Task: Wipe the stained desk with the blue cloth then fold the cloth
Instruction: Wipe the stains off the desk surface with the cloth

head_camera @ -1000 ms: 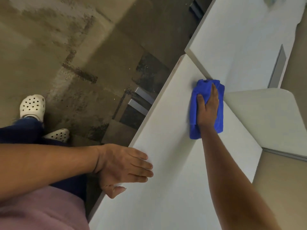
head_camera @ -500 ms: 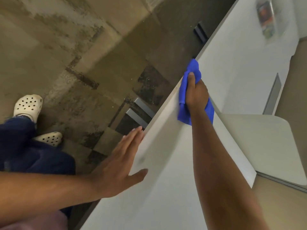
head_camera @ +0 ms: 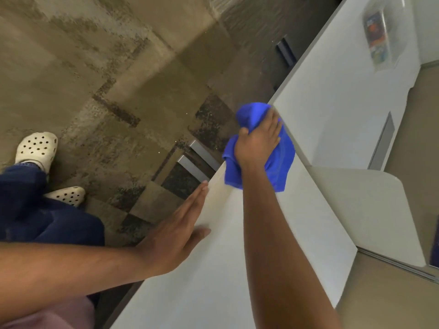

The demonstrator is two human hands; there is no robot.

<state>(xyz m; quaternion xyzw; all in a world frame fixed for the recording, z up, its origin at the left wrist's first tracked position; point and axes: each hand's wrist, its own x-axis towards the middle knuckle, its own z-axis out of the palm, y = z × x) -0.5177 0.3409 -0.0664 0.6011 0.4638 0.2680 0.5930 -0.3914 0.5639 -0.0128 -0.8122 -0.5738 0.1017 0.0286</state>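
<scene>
My right hand [head_camera: 257, 141] is closed on the bunched blue cloth [head_camera: 280, 162] and presses it onto the white desk [head_camera: 213, 269] at its left edge, near the seam with a second desk. Part of the cloth hangs past the edge. My left hand [head_camera: 175, 231] lies flat with straight fingers along that same edge, closer to me, holding nothing. No stain shows on the desk surface around the cloth.
A second white desk [head_camera: 332, 103] adjoins beyond the seam, with a blurred clear plastic packet [head_camera: 380, 36] on its far part. A pale divider panel [head_camera: 370, 210] stands to the right. Mottled carpet floor [head_camera: 95, 79] and my white clogs [head_camera: 36, 148] lie left.
My right hand has dragged the cloth from the desk's inner seam out to the left edge and bunched it. My left hand turned from resting on the desk to lying straight along its edge.
</scene>
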